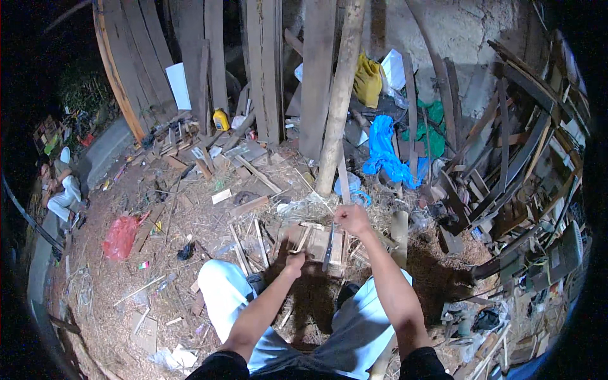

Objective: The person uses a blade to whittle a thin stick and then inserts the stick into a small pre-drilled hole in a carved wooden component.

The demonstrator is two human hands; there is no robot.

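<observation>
My left hand [293, 263] is closed around the lower end of a thin wooden stick [304, 239], which slants up and away. A knife [327, 256] has its dark handle toward me and its blade pointing away, over a low wooden block [318, 246] between my knees. Beside the blade's tip is my right hand [353, 220], its fingers pinched together. Whether they grip the blade or some small thing, I cannot tell. Shadow darkens the near side of the block.
Wood scraps and shavings cover the ground. A wooden pole [341, 107] stands beyond the block, near a blue plastic sheet [385, 152]. Stacked boards [506, 152] lean at right. A red plastic bag [121, 235] lies left; another person [64, 193] sits at far left.
</observation>
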